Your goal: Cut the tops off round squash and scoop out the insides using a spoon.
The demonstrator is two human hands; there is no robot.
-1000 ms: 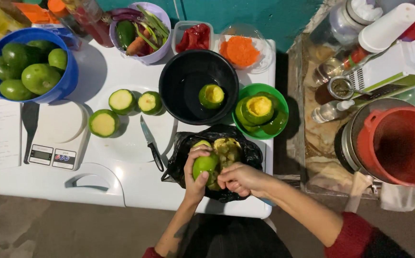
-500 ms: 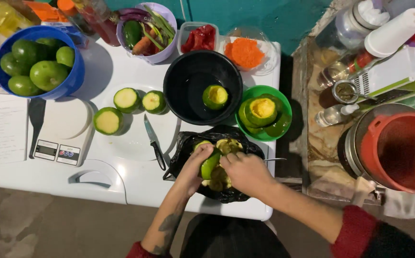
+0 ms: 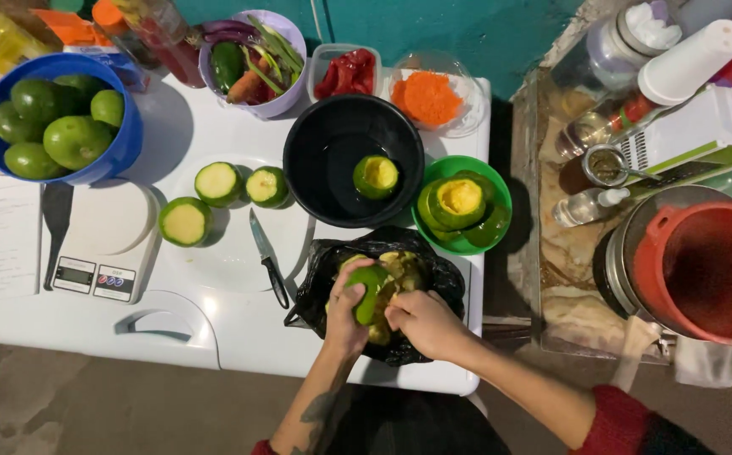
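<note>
Green fruit half (image 3: 368, 291) sits upright in the person's left hand (image 3: 345, 307), fingers wrapped closed around its lower part, directly above a black plastic bag (image 3: 433, 278) of peels on the white table (image 3: 214, 333). Its long axis runs roughly away from the person. The right hand (image 3: 420, 322) presses in from the fruit's right side, fingers curled against it; whether it holds a tool cannot be told. A small knife (image 3: 266, 257) lies to the left, near three cut halves (image 3: 218, 198). A black bowl (image 3: 332, 152) holds another scooped half behind the bag.
</note>
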